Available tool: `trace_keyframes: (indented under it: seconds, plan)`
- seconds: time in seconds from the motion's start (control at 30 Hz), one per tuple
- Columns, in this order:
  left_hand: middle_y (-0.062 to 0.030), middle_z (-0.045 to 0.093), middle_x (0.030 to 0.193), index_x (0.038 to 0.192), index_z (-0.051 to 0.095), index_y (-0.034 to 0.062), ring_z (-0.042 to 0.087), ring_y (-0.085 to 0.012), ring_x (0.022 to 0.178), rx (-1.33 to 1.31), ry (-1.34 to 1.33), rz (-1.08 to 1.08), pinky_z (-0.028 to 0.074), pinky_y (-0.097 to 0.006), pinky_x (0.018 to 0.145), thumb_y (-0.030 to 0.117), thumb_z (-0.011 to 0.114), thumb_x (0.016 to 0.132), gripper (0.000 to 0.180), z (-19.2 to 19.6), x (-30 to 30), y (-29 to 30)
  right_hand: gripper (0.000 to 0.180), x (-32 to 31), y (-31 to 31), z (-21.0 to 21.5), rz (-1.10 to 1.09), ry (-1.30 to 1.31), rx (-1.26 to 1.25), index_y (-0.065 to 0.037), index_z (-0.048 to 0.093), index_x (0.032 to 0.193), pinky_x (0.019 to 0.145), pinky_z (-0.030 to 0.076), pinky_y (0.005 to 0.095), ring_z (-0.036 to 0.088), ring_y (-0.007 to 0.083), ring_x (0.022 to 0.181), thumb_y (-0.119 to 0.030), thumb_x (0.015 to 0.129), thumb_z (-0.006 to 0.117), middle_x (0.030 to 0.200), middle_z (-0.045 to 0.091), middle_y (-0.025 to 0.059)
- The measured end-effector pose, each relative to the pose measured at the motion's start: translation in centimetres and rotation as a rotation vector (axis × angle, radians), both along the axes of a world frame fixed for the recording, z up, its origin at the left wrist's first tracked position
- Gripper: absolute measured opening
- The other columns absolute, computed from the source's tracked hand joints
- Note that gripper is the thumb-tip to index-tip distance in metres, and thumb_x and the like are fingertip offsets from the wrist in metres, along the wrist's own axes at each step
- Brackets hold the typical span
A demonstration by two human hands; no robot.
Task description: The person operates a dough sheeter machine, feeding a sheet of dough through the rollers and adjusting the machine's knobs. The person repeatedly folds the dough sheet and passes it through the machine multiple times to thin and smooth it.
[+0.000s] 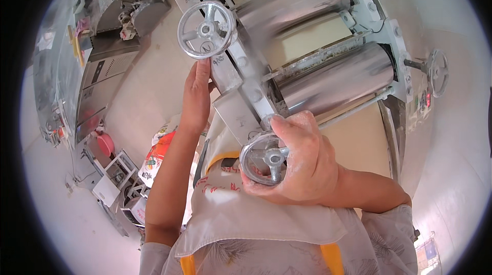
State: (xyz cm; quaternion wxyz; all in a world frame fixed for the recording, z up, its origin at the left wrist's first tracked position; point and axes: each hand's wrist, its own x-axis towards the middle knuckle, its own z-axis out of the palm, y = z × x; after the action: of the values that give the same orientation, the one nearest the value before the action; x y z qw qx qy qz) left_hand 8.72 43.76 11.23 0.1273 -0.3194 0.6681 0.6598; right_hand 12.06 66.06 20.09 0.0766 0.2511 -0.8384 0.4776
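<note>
My right hand (307, 160) is wrapped round the rim of a small metal handwheel (275, 159) at the near end of a roller machine. White powder coats its knuckles. Farther off, my left hand (197, 93) rests against the machine's grey side frame (225, 72). Its thumb is stretched up just below a larger spoked handwheel (206, 29); the other fingers are partly hidden. Polished metal rollers (343, 75) lie across the machine to the right, and a smooth cream-coloured sheet (353, 144) shows below the nearest one.
More handwheels (437, 73) stick out on the machine's far right side. A metal appliance with vents (107, 72) stands on the left. Nearby are a pink basin (105, 144), a white metal rack (123, 170) and a red-and-white printed sack (160, 152).
</note>
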Motion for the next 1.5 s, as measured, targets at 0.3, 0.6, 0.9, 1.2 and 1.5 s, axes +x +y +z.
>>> trace_keyframes:
  seconds: [0.3,0.6,0.9,1.2,1.5]
  plan:
    - [0.0,0.058,0.095,0.125,0.061,0.004,0.054,-0.0092,0.081,-0.01,-0.024,0.005,0.047,-0.026,0.075,0.053,0.043,0.111,0.054,0.1,-0.1,-0.1,0.075,-0.5,0.8,0.3,0.104,-0.069,-0.014,0.011,0.052,0.121,0.043,0.048,0.0329,0.06,0.0231,0.059,-0.019,0.063,0.089,0.1,0.056,0.0194]
    - [-0.0044,0.064,0.109,0.133,0.059,0.0007,0.061,-0.0116,0.091,0.012,-0.008,0.013,0.05,-0.028,0.082,0.054,0.044,0.11,0.06,0.6,-0.1,0.1,0.065,-2.6,1.1,2.7,0.283,-0.136,0.174,0.003,0.06,0.112,0.045,0.045,0.033,0.056,0.0214,0.065,-0.014,0.053,0.079,0.094,0.056,0.0122]
    - [-0.0111,0.064,0.125,0.137,0.058,-0.0029,0.06,-0.0189,0.112,-0.021,-0.047,-0.071,0.047,-0.037,0.103,0.061,0.042,0.108,0.071,0.6,-0.1,-0.4,0.07,-3.7,1.5,1.5,0.43,-0.058,0.151,0.003,0.06,0.112,0.047,0.046,0.0309,0.059,0.0179,0.059,-0.028,0.057,0.09,0.1,0.05,0.0124]
    - [-0.0143,0.063,0.129,0.14,0.055,-0.0049,0.061,-0.0211,0.115,0.022,-0.008,-0.062,0.048,-0.037,0.104,0.062,0.044,0.107,0.075,0.1,0.0,-0.7,0.064,-5.2,2.7,5.6,0.357,-0.27,0.151,0.0,0.06,0.12,0.067,0.052,0.0321,0.062,0.0211,0.076,-0.02,0.067,0.089,0.102,0.062,0.0127]
    - [-0.0098,0.062,0.128,0.142,0.054,-0.0024,0.061,-0.0188,0.113,0.029,-0.02,-0.039,0.048,-0.034,0.104,0.056,0.045,0.109,0.068,1.1,-0.1,-0.4,0.023,-5.8,7.7,5.0,-0.152,-0.307,0.006,-0.002,0.066,0.097,0.058,0.045,0.0287,0.055,0.0143,0.063,-0.014,0.086,0.082,0.08,0.065,0.0068]
